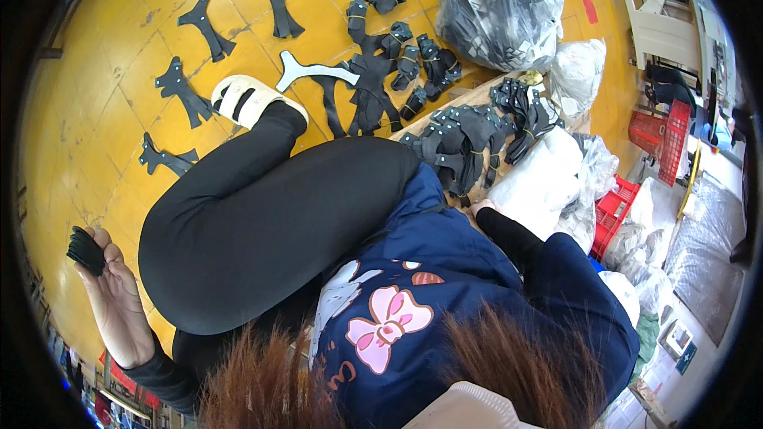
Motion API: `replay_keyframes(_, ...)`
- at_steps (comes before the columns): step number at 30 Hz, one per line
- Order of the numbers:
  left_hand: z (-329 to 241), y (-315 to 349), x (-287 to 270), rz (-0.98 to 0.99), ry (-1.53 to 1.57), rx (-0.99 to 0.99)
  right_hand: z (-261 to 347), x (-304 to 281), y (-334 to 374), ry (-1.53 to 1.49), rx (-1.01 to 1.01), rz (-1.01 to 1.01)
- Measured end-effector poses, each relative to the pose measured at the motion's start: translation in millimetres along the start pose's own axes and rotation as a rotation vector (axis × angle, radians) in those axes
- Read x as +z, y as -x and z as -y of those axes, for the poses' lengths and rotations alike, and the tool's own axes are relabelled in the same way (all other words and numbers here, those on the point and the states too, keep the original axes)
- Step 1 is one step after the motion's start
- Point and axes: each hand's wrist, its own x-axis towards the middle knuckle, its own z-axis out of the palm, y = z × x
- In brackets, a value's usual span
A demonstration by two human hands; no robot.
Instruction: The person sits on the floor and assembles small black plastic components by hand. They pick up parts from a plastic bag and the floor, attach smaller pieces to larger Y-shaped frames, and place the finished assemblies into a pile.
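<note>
My left hand [118, 302], out at the left, is closed on a small stack of black fabric pieces [86, 251], pinched between thumb and fingers. My right hand [482, 207] rests low beside a pile of black fabric pieces [457, 139] on a tan board; most of its fingers are hidden, so its grip does not show. Several dark Y-shaped pieces lie apart in a curved row on the yellow floor, one of them a black Y-shaped piece [276, 4]. A white Y-shaped piece [306, 71] lies by my sandal, next to banded black bundles [407, 67].
A large clear bag [502, 16] stuffed with dark pieces stands at the far side. White bags [540, 179], red crates [613, 210] and plastic sheeting [703, 250] line the right. My bent leg [278, 222] and cream sandal [246, 102] fill the middle.
</note>
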Motion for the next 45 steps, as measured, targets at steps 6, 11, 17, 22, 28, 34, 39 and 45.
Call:
replay_keyframes(6, 0.3, 1.2, -0.3, -0.037, -0.006, 0.013, -10.2, 21.3, -23.5, -0.338, 0.077, 0.085)
replay_keyframes(11, -0.2, 2.6, -1.9, -0.032, -0.039, 0.007, -13.9, 14.0, -13.9, -0.426, 0.034, 0.103)
replay_keyframes(17, -0.6, -2.2, -2.8, -0.002, -0.044, -0.019, 35.7, -58.4, 66.9, -0.611, -0.467, -0.315)
replay_keyframes(22, 2.4, -4.6, 5.6, -0.177, -0.115, 0.028, 168.4, -132.1, 153.2, -0.843, -1.237, -0.154)
replay_keyframes(28, 15.8, -14.3, 25.5, -0.105, -0.123, 0.16, 298.8, -161.4, 270.1, -1.05, -1.465, 0.535)
replay_keyframes(34, 5.6, -18.8, 32.1, -0.018, -0.157, 0.195, 362.6, -212.8, 376.1, -1.082, -1.574, 0.777)
replay_keyframes(39, 2.5, -27.9, 23.6, -0.095, -0.738, 0.448, 398.8, -240.2, 464.2, -0.972, -1.97, 0.856)
replay_keyframes(45, 0.7, -24.4, 24.2, -0.082, -0.827, 0.717, 427.4, -221.0, 514.7, -0.216, -2.355, 0.005)
